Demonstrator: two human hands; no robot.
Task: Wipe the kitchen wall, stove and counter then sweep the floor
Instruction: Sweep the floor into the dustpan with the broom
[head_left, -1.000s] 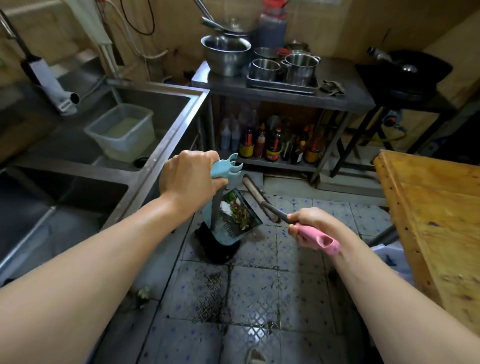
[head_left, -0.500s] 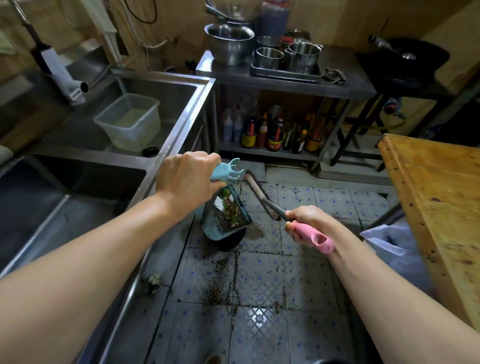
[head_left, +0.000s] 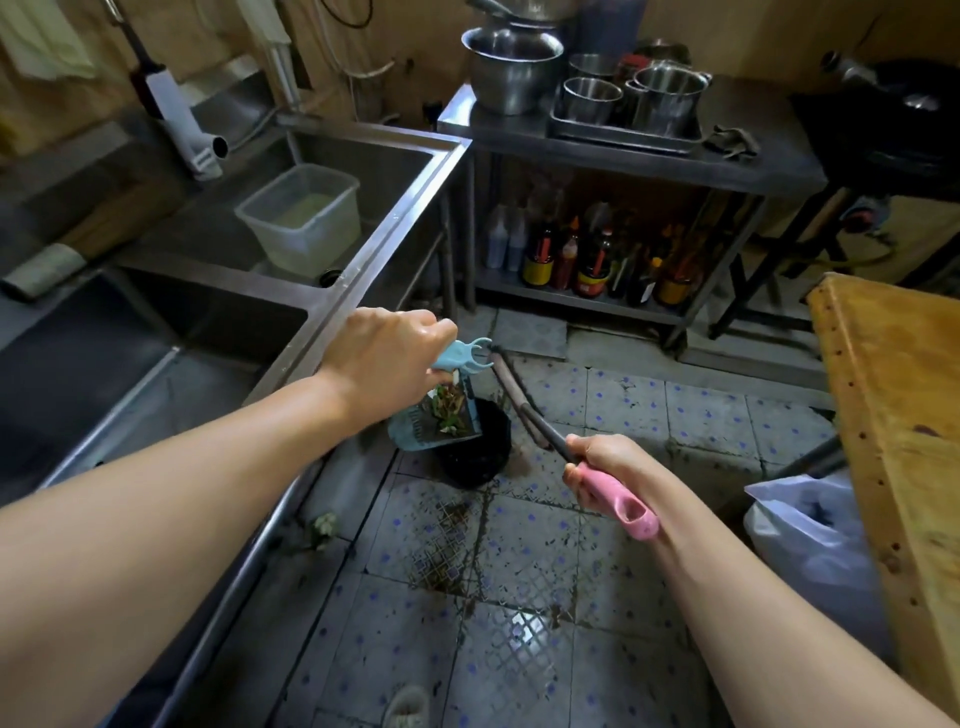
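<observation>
In the head view, the left hand (head_left: 382, 364) curls its fingers round the blue dustpan (head_left: 435, 421) handle, tilting the scrap-filled pan over a black bin (head_left: 475, 457) just below the fingers. The right hand (head_left: 605, 470) grips the pink broom handle (head_left: 621, 501), its shaft slanting away from the fingers toward the tiled floor (head_left: 519, 597).

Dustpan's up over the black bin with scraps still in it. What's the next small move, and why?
Probably tip the dustpan steeper so the load slides out. The left hand holds its blue handle with the pan hanging above the black bin, and the leafy scraps still sit in the tray. The right hand holds the pink-handled broom off to the side, clear of the bin.
</observation>
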